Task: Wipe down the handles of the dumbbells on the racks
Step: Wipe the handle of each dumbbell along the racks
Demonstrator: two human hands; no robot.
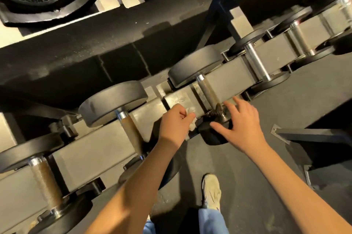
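At the lower left, a brown handle is seen on the rack, with a second brown handle next to it. A white cloth is held tight in the left grip, just beside the middle handle. The right grip is spread open on that dumbbell's black end. Shiny handles are seen at the upper right. The job is judged part done; which handles are clean cannot be told.

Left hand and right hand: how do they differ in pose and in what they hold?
The left hand is curled round a crumpled white cloth; the right hand holds nothing. The left hand's fingers are bent, the right hand's are spread straight over the black round dumbbell head. Both are at the same dumbbell.
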